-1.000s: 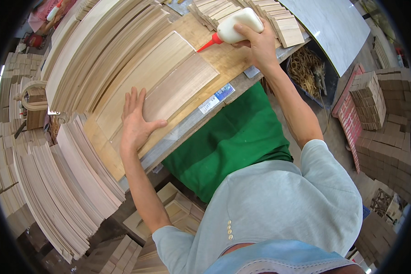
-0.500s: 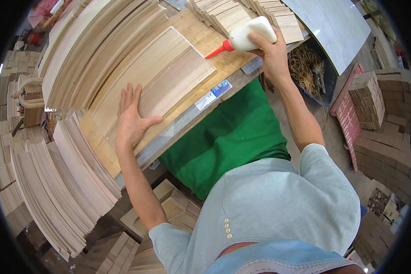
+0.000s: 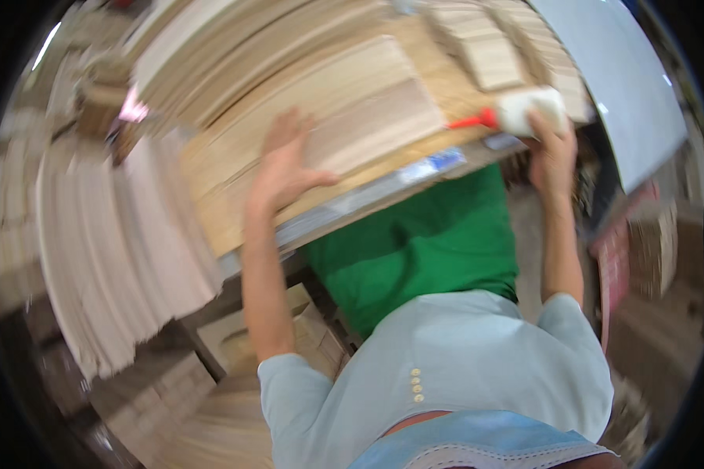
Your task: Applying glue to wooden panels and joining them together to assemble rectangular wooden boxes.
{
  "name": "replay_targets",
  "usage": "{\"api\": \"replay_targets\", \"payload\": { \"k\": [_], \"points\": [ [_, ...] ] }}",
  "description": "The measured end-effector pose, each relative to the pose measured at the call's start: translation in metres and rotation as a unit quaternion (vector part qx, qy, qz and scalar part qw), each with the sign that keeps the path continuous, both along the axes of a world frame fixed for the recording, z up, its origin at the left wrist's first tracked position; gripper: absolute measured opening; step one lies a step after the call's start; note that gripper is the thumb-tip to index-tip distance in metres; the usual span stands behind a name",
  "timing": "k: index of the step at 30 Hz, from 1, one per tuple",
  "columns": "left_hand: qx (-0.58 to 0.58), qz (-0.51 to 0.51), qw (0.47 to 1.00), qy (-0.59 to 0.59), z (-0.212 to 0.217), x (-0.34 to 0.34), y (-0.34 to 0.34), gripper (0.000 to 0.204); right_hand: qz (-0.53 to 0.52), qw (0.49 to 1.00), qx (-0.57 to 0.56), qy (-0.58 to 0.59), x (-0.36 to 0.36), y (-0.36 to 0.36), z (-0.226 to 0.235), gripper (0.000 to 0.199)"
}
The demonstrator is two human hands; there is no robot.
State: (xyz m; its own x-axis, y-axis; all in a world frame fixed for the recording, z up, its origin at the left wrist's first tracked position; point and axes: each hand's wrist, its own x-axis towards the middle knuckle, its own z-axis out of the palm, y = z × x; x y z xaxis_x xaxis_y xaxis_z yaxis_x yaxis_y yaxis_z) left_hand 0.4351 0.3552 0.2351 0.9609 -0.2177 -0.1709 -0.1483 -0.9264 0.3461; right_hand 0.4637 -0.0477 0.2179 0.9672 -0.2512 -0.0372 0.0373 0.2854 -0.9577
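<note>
And the red nozzle (image 3: pixel 473 119) has slid along the right end of the pale wooden panel (image 3: pixel 360 109), down to its near right corner now; half a second ago it sat farther up that end! Touching? Can't tell through the blur. The right hand (image 3: pixel 555 156) is wrapped around the white bottle (image 3: pixel 532 112), out beyond the panel's right end, the bottle lying nearly level. The left hand (image 3: pixel 285 160) still spreads over the panel's left part, fingers fanned, clutching nothing. The whole view has swung. On the bench edge, just below the panel, a white-and-blue label (image 3: pixel 430 166), its print smeared. The panel itself: two long flat boards side by side, the nearer one pinker.
</note>
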Motion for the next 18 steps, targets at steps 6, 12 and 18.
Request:
{"api": "replay_targets", "payload": {
  "k": [6, 12, 18],
  "points": [
    [-0.032, 0.025, 0.999, 0.003, 0.010, -0.003, -0.007, 0.111, 0.060, 0.993, 0.103, 0.025, 0.001, -0.025, 0.002, 0.039],
    [-0.061, 0.020, 0.998, -0.013, 0.001, -0.008, 0.002, 0.111, 0.107, 0.961, 0.249, 0.047, 0.012, 0.018, 0.007, 0.040],
    [-0.058, 0.009, 0.998, -0.015, -0.001, -0.008, 0.002, 0.108, 0.222, 0.933, 0.278, 0.059, 0.026, 0.088, 0.030, 0.041]
  ]
}}
